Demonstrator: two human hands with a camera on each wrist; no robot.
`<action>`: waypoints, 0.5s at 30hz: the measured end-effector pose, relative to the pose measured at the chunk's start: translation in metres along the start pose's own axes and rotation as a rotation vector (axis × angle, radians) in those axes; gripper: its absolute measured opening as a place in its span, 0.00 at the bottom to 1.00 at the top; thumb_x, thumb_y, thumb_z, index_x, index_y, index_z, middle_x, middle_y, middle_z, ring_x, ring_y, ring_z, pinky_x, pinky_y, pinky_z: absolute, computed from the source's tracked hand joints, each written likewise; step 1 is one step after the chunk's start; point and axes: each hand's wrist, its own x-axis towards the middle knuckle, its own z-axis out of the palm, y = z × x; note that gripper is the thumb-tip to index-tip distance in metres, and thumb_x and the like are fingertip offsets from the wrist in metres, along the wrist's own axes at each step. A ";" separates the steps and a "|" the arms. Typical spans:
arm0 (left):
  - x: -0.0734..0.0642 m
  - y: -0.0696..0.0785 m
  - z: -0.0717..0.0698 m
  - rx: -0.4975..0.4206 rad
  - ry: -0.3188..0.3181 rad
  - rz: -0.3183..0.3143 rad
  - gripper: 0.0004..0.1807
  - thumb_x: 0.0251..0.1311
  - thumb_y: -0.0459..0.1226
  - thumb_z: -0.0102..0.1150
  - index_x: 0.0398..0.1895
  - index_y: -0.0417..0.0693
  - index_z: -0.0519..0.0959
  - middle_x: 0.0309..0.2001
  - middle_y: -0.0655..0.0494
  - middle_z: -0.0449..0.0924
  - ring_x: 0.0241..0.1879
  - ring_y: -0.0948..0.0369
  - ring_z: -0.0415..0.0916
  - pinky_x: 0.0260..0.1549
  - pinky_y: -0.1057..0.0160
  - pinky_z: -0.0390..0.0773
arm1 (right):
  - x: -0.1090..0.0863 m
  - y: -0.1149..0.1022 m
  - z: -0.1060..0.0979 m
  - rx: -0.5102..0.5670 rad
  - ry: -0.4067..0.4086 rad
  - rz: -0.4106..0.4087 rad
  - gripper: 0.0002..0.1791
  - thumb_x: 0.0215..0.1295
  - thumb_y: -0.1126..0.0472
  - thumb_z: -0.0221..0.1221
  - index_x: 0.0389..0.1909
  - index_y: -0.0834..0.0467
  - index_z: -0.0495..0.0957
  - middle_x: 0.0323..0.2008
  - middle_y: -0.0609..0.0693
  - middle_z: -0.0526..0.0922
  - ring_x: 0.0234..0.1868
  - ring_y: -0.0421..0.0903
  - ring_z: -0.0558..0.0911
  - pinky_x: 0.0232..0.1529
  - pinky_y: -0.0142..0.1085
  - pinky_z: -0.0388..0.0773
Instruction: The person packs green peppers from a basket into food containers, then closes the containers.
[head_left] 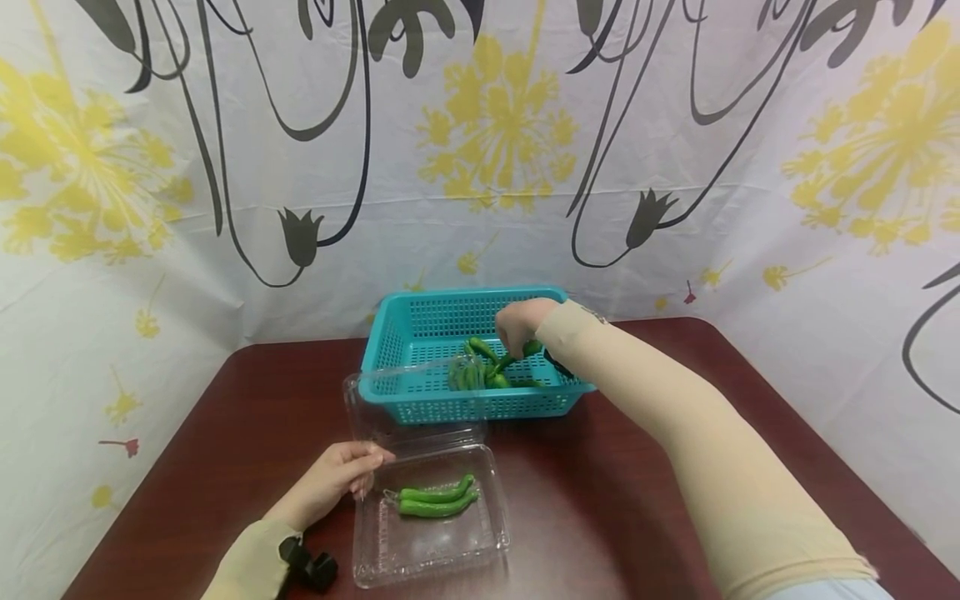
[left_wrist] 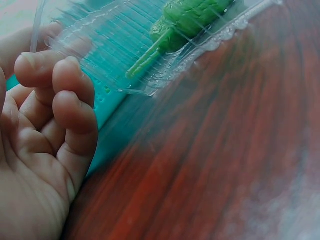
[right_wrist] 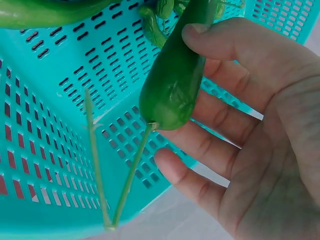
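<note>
My right hand [head_left: 517,323] is inside the teal plastic basket [head_left: 386,337]. The right wrist view shows it pinching a dark green chili pepper [right_wrist: 172,90] between thumb and fingers, with a long bent stem hanging from the pepper. At the left edge of a clear plastic clamshell box [head_left: 427,554], near the hinge, my left hand [head_left: 333,479] holds the rim with its fingers. Two green chili peppers [head_left: 437,500] lie side by side in the box's tray. The raised lid [head_left: 412,429] leans back toward the basket and overlaps its front in the head view.
More green peppers [head_left: 483,348] lie in the basket, toward its middle and right. Basket and box stand on a dark red-brown table [head_left: 592,500]. A white sheet with printed flowers [head_left: 487,167] hangs behind and along the sides.
</note>
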 end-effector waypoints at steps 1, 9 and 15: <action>0.000 0.001 0.000 0.002 0.001 0.001 0.19 0.71 0.33 0.49 0.48 0.18 0.73 0.16 0.64 0.67 0.19 0.70 0.66 0.22 0.70 0.72 | -0.001 0.000 0.000 -0.002 -0.001 0.000 0.09 0.57 0.70 0.59 0.30 0.54 0.85 0.23 0.44 0.73 0.22 0.42 0.58 0.24 0.38 0.59; 0.000 0.003 0.001 -0.002 0.010 -0.028 0.13 0.71 0.34 0.50 0.46 0.32 0.80 0.16 0.64 0.67 0.19 0.69 0.66 0.22 0.69 0.72 | -0.009 -0.002 -0.002 0.002 0.015 0.016 0.11 0.59 0.69 0.59 0.36 0.51 0.86 0.35 0.47 0.82 0.27 0.42 0.67 0.26 0.37 0.65; -0.001 0.003 0.001 0.016 0.015 -0.044 0.16 0.71 0.35 0.51 0.47 0.27 0.78 0.15 0.63 0.66 0.19 0.68 0.67 0.22 0.69 0.73 | -0.011 -0.002 -0.001 -0.004 0.019 0.010 0.10 0.59 0.69 0.59 0.36 0.54 0.86 0.31 0.47 0.80 0.25 0.42 0.65 0.26 0.37 0.63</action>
